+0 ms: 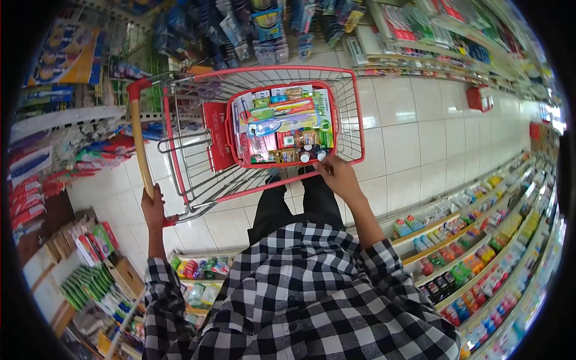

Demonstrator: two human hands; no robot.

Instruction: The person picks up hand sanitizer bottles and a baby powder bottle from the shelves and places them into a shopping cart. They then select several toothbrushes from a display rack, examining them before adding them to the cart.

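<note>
My left hand is wrapped around the tan handle bar of a wire shopping cart with red edging. My right hand reaches over the cart's near side, its fingers curled together beside the basket's near right corner. What those fingers grip, if anything, is hidden. Just beyond them stand small dark bottles with white caps. Inside the cart sits a red basket packed with small boxed goods. A toothbrush pack and a red toothpaste box lie on top of the pile.
Long shelves of small packaged goods run along the right and near side. Hanging packs line the far side, and a display rack stands at left. A red basket rests on the tiled floor farther down the aisle.
</note>
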